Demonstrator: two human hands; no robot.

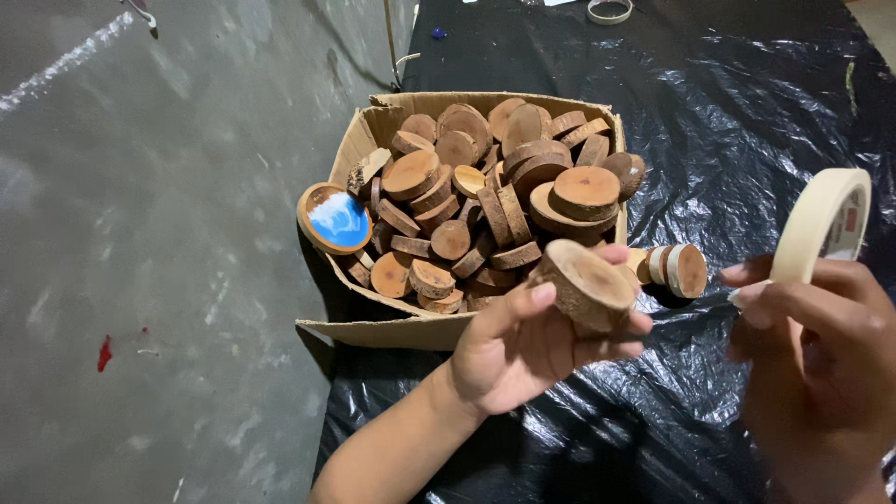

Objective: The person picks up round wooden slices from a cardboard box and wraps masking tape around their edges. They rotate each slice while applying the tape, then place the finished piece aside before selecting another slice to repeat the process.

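My left hand (pixel 523 350) holds a round wood slice (pixel 586 285) with bark on its edge, just in front of a cardboard box (pixel 369 131). The box is heaped with several similar brown wood slices (pixel 485 187). At the right edge, my right hand (pixel 821 355) grips a roll of cream masking tape (pixel 821 224), held upright with its fingertips near the loose end. The two hands are apart, with the tape to the right of the held slice.
A slice coated blue and white (pixel 334 217) leans at the box's left side. Two slices (pixel 677 269) lie outside the box on the black plastic sheet (pixel 728 112). Another tape roll (pixel 609 10) lies at the far edge. A grey floor (pixel 168 261) is on the left.
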